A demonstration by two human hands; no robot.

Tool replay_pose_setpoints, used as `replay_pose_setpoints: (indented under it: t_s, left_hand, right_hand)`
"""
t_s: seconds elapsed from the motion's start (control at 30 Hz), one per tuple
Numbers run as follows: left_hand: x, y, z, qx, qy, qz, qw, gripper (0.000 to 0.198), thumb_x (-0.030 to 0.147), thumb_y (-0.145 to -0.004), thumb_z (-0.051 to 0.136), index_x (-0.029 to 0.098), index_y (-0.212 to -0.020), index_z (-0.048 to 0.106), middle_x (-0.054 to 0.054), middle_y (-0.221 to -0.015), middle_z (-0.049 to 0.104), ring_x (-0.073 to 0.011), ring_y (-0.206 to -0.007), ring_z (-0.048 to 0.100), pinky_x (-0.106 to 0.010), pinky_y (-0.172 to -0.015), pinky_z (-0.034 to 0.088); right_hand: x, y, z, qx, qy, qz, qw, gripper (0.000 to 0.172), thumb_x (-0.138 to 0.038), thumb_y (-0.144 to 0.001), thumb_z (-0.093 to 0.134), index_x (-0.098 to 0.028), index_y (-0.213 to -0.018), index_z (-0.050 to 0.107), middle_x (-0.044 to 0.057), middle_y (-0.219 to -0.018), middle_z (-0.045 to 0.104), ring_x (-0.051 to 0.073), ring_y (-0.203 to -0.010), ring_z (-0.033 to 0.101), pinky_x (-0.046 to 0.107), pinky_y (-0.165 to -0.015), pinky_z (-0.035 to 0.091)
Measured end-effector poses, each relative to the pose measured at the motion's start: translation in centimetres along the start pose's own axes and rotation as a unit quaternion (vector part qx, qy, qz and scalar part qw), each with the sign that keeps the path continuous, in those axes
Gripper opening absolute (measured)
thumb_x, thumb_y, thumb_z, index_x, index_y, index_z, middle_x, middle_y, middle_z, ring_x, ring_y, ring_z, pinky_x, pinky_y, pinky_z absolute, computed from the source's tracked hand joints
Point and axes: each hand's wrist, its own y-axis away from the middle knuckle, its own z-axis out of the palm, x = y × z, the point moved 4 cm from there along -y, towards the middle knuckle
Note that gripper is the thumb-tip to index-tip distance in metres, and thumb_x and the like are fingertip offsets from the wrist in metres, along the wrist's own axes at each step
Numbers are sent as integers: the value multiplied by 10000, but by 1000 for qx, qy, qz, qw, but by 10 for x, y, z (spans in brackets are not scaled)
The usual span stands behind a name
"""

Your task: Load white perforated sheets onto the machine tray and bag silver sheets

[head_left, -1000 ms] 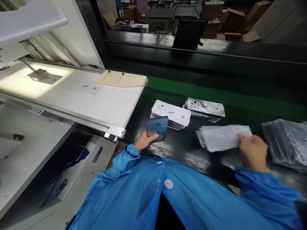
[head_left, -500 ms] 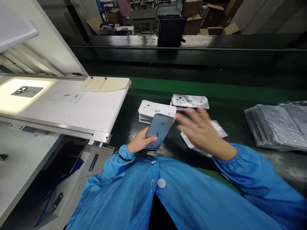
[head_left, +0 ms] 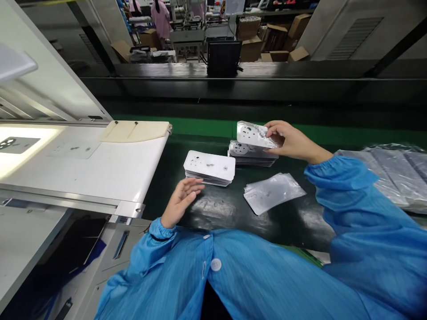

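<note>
My left hand (head_left: pixel 183 201) is open and holds nothing, its fingers half spread at the front edge of a neat stack of white phone-shaped panels (head_left: pixel 209 165). My right hand (head_left: pixel 291 141) pinches the right end of a silvery phone back panel (head_left: pixel 255 134) with camera holes at its left end. It is held tilted just above a second stack of similar panels (head_left: pixel 251 154); whether it touches the stack is hard to see. Nearer to me lie several loose, clear-looking phone-shaped sheets (head_left: pixel 274 192), fanned on the dark bench.
To the left is a white belt (head_left: pixel 123 164) with a cream guide piece (head_left: pixel 135 132) and a grey phone panel (head_left: pixel 20 145) on its lit part. Plastic-wrapped panels (head_left: pixel 396 175) lie at the right. A black monitor (head_left: pixel 224 58) stands on the far ledge.
The bluish phone panel has left my left hand, which has opened and moved slightly left. My right hand has moved back and right and now grips a silvery panel. The view has tilted up.
</note>
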Motion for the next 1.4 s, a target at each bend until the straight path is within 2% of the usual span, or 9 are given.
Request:
replay_pose_setpoints:
  t_s: [0.2, 0.33, 0.5, 0.6, 0.73, 0.9, 1.1, 1.27, 1.4]
  left_hand:
    - [-32, 5, 15, -42, 9, -61, 997, 403, 401, -824, 669, 207, -1143, 519, -116, -1189, 646, -213, -1036, 658, -405, -954, 486]
    - [-38, 8, 20, -51, -37, -93, 994, 360, 379, -803, 695, 181, -1075, 566, -106, -1087, 688, -185, -956, 672, -355, -902, 514]
    - [-47, 5, 30, -88, -113, -127, 981, 307, 371, -806, 687, 155, -1011, 614, -97, -1024, 704, -148, -874, 659, -294, -833, 530]
    - [-52, 0, 41, -122, -155, -114, 974, 290, 359, -816, 670, 154, -1018, 634, -100, -1028, 694, -146, -868, 648, -288, -820, 528]
    - [-54, -5, 54, -142, -196, -71, 968, 324, 303, -802, 675, 168, -1093, 626, -116, -1106, 661, -171, -950, 641, -301, -840, 526]
    - [-47, -7, 55, -116, -173, -42, 977, 628, 302, -727, 751, 216, -1302, 513, -126, -1334, 568, -232, -1167, 582, -350, -969, 485]
    - [-35, -1, 29, 19, -251, -27, 967, 269, 412, -847, 589, 167, -911, 678, -9, -678, 680, -140, -666, 624, -258, -707, 502]
    - [-28, 5, 10, 139, -236, -27, 962, 242, 398, -756, 689, 174, -824, 626, -4, -716, 662, -122, -654, 593, -224, -610, 463]
    - [-26, 3, 4, 140, -212, -49, 966, 312, 417, -669, 758, 167, -660, 572, 36, -606, 563, -83, -568, 500, -207, -552, 401]
  right_hand:
    - [50, -7, 43, -147, -10, 35, 988, 488, -558, -633, 709, -189, -920, 571, 153, -1217, 558, 336, -1107, 531, 459, -924, 432]
    - [34, 14, 34, -90, 60, 31, 994, 364, -496, -753, 638, -187, -943, 614, 150, -1357, 489, 375, -1287, 395, 524, -1048, 311]
    - [2, 79, 57, -295, 58, 27, 953, 537, -398, -707, 703, -182, -1187, 595, 137, -1262, 578, 321, -1166, 526, 441, -957, 422]
    - [6, 104, 72, -310, 155, 82, 934, 769, -299, -552, 803, -120, -1258, 558, 206, -1256, 560, 387, -1175, 499, 493, -957, 396]
    - [9, 113, 72, -337, 130, 100, 927, 432, -314, -573, 780, -160, -963, 675, 143, -1073, 638, 327, -1016, 581, 347, -757, 445]
    - [-35, 99, 63, -315, 19, 60, 947, 213, -391, -831, 515, -250, -880, 667, 15, -855, 698, 193, -758, 628, 269, -620, 379]
    - [-79, 69, 88, -244, -71, 15, 967, 317, -369, -868, 364, -248, -803, 649, 30, -805, 700, 188, -721, 626, 266, -609, 377]
    - [-90, 56, 110, -249, -148, 20, 957, 326, -376, -863, 358, -220, -792, 635, 38, -747, 682, 191, -671, 620, 272, -607, 409]
    - [-99, 53, 116, -235, -174, 37, 955, 325, -413, -859, 389, -214, -735, 615, 33, -686, 659, 177, -610, 588, 268, -573, 395]
